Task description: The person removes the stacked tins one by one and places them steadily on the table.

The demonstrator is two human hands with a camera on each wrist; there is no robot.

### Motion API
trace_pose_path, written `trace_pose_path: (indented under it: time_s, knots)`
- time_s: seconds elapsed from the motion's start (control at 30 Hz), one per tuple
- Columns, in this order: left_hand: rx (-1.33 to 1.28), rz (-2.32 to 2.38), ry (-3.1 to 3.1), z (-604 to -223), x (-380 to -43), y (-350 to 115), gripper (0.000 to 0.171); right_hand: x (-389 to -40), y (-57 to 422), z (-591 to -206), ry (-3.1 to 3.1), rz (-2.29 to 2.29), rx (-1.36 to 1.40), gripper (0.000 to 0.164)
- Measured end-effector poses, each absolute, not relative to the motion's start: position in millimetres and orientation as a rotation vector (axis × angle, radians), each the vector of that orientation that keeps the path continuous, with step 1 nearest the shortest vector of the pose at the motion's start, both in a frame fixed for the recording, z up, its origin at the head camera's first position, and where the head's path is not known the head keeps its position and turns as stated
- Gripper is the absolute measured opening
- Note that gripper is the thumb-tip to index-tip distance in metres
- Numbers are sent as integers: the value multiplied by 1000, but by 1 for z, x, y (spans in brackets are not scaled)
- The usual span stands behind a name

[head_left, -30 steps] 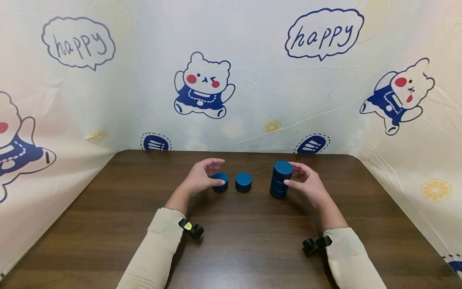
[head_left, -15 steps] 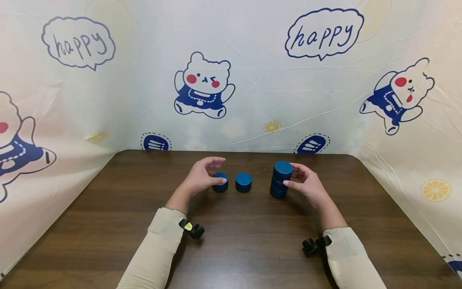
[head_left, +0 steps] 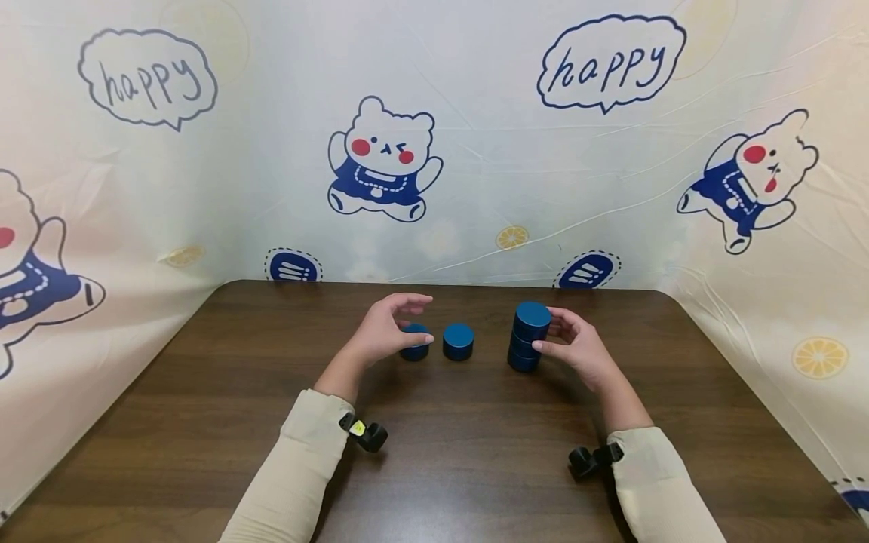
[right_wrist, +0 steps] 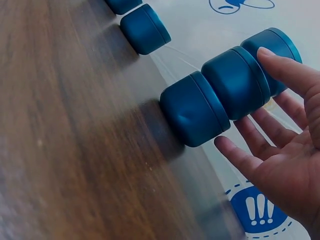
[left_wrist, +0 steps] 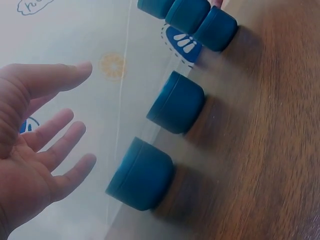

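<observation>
Blue tins (head_left: 458, 345) on the table (head_left: 448, 467): why does the right hand (head_left: 580, 347) curl round the stack of three (head_left: 526, 330)?

Probably to steady it; thumb and fingers straddle its sides.

And the left hand (head_left: 380, 332)?

Fingers parted, holding nothing, just beside the leftmost loose tin (left_wrist: 144, 175); the wide gap presumably leaves room around it.
</observation>
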State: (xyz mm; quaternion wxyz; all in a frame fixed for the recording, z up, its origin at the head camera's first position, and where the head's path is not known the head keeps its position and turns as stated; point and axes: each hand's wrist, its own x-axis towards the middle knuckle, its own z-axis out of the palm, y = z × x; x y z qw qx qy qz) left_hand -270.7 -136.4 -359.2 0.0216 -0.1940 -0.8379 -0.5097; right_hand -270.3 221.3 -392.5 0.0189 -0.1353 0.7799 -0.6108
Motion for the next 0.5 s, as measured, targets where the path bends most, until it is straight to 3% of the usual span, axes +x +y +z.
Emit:
trace_pose_path:
  time_s: [0.5]
  knots:
    - [-690, -1608, -2568, -356, -268, -131, 56, -272, 222, -398, 2420, -1770, -370, 70]
